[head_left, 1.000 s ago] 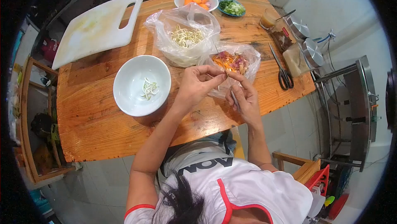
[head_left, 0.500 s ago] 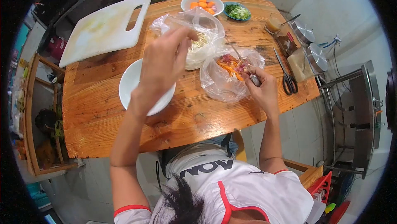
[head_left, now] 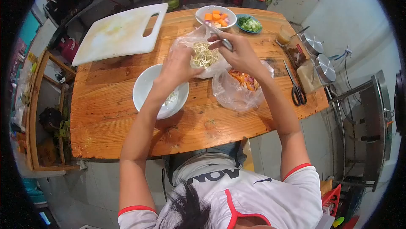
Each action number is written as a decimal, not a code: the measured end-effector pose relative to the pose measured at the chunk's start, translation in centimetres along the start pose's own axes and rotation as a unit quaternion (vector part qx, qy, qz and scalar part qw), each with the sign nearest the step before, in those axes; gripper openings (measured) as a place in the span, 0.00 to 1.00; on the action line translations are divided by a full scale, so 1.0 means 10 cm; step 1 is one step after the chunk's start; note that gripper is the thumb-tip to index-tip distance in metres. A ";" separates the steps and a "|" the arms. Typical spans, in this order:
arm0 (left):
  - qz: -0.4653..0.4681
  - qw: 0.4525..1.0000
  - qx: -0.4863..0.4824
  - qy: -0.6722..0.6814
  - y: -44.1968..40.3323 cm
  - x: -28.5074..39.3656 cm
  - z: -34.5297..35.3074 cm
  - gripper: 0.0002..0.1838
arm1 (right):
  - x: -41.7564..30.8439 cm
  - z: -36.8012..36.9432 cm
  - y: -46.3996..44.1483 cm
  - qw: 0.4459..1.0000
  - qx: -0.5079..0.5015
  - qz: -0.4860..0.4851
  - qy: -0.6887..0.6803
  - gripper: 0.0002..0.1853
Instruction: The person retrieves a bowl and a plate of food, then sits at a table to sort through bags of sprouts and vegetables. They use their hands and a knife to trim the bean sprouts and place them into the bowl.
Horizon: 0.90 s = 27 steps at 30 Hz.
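Head camera: wide, looks forward and steeply down past shirt [head_left: 279, 195] onto nearby table [head_left: 110, 123]; corners perhaps unreadable, dark.

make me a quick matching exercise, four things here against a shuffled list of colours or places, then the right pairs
1. sprouts
2. metal tool
3. scissors
4. board

A. white, with a slot at one end
B. piled in a clear bag
C. black-handled, lying on the table
D. held in the right hand

Pairs: 1-B, 2-D, 3-C, 4-A
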<state>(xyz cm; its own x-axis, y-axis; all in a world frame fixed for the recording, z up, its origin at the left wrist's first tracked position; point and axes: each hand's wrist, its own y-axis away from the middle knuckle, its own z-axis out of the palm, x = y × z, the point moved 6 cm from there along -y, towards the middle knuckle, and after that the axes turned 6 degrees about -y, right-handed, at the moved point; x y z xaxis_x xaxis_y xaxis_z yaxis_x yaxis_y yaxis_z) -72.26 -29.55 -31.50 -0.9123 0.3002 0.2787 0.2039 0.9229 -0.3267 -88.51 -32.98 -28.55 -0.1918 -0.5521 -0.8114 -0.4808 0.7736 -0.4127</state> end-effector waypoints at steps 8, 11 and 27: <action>-0.061 0.992 -0.075 -0.077 0.03 0.00 -0.03 0.24 | 0.39 0.00 -0.18 0.975 0.008 0.005 0.224 0.13; -0.069 0.997 -0.038 -0.004 0.02 -0.11 -0.06 0.20 | 0.36 0.02 -0.12 0.976 0.024 -0.026 0.216 0.14; 0.050 0.975 0.044 0.214 0.68 0.52 -0.12 0.11 | 0.31 0.06 -0.26 0.969 -0.056 0.058 0.236 0.17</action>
<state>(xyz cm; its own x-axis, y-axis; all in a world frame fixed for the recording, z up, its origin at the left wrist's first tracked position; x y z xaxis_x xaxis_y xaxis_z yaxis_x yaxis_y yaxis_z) -75.14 -21.43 -31.19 -0.6538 0.4787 0.5860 0.2369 0.8650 -0.4422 -87.33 -36.48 -30.28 -0.6064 -0.5646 -0.5599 -0.5176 0.8148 -0.2610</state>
